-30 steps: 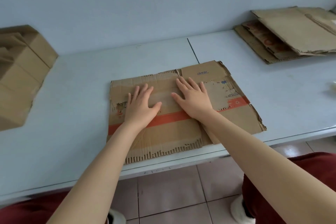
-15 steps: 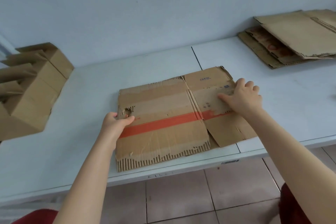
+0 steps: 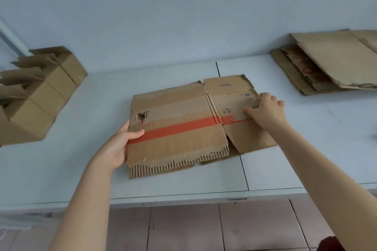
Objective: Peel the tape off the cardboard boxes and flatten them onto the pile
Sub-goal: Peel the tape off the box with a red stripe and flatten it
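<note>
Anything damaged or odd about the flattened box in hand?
The flattened box is worn: a torn hole near its left edge, by the left hand, and a ragged near edge with the facing stripped to bare corrugation. The pile at far right is stacked unevenly.

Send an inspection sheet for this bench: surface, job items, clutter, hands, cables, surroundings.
Surface: pale grey tabletop, seams visible.
Job's things: flattened brown cardboard box with orange stripe lies centre; pile of flattened brown cardboard far right; row of unflattened brown cardboard boxes left.
Clutter: nothing seen.
Hands: left hand grips the flattened box's left edge; right hand grips its right edge.
Cables: nothing seen.
Surroundings: pale blue wall; pinkish tiled floor.
</note>
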